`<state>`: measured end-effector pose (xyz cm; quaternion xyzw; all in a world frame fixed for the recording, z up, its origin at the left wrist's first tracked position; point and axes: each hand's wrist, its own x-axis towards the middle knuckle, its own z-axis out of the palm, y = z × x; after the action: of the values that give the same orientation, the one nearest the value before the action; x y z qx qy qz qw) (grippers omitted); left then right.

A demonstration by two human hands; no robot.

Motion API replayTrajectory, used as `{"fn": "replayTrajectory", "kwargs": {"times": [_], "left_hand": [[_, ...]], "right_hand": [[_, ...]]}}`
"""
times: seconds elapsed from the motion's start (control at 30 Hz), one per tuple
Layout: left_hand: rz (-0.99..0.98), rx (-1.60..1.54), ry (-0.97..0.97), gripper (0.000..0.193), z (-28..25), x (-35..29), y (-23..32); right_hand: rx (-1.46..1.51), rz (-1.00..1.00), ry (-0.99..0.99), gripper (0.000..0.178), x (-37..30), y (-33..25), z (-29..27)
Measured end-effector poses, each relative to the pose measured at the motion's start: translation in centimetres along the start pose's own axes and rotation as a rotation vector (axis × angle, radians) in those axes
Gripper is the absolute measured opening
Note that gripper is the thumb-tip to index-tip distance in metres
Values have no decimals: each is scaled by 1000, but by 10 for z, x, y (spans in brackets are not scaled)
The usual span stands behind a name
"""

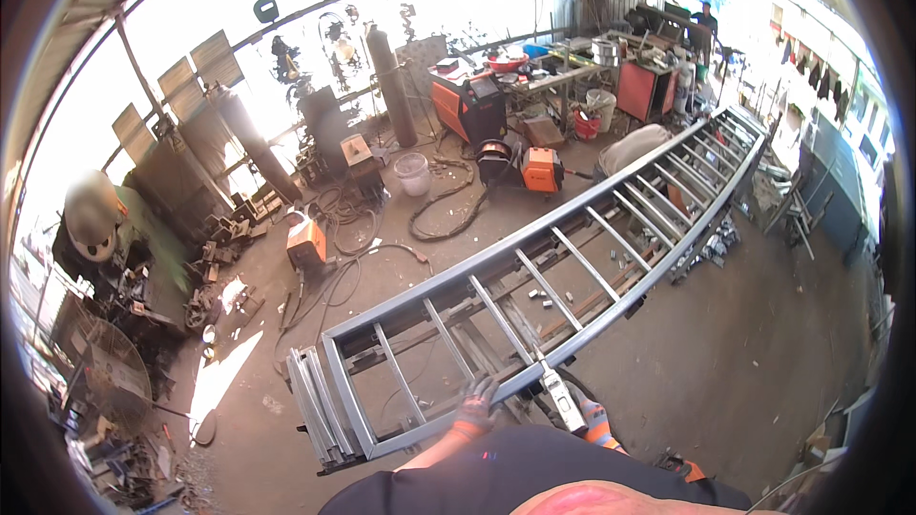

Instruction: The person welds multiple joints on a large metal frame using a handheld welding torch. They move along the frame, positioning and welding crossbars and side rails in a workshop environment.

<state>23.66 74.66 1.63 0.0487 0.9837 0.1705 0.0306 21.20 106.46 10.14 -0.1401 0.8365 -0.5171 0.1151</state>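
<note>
Far left, co-worker in green (157,253), round fan (107,358) below. Orange box (306,244) on the floor, cables around it. Next, a bundle of metal bars (320,410), lined up just beside the left end of the metal frame.

Metal frame (587,263): grey, ladder-like, lying right in front of the wearer. Long axis goes lower left to upper right, so near end at left, far end up toward the back right. Two long rails, rungs across; rails look bowed, as straight edges do in this view. Floor and more metal show through the gaps.

White bucket (413,175) beyond the frame, upright, open top; contents can't be made out. Left hand (474,407), gloved, palm down on the near rail, fingers loosely spread, gripping nothing. Black-and-orange machine (468,107) farther back, upright. Red bowl (506,64) on the cluttered table behind it; contents too small to tell.

Grey tool (561,395) slants up and left, tip at the near rail. Right hand (598,422), striped glove, closed around the tool's rear part; finger detail partly hidden. Red bucket (586,125) by the table, pale bucket (600,101) just behind; both upright, contents unclear. Red cabinet (642,91) after that, second person (706,21) far back.
</note>
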Motion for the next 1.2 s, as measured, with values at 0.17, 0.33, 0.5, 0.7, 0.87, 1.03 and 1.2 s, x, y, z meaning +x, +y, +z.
{"fn": "replayTrajectory", "kwargs": {"times": [0.17,0.33,0.5,0.7,0.87,1.03,1.2], "left_hand": [[-446,-294,270,59,13,-42,-135],[-1071,-88,531,80,-33,-114,-300],[-1556,-12,396,80,-73,-155,-352],[-1529,76,441,80,-71,-150,-343],[-1523,19,430,80,-83,-153,-346],[-1510,-13,458,76,-80,-157,-351],[-1515,19,478,79,-78,-155,-354]], "right_hand": [[-150,-43,-36,67,17,-32,46],[-195,-65,-75,68,29,-52,79],[-227,-68,-80,69,27,-61,98],[-247,-59,-59,69,18,-67,113],[-241,-57,-52,70,24,-73,125],[-252,-63,-62,71,33,-73,132],[-245,-73,-55,72,34,-71,134]]}}
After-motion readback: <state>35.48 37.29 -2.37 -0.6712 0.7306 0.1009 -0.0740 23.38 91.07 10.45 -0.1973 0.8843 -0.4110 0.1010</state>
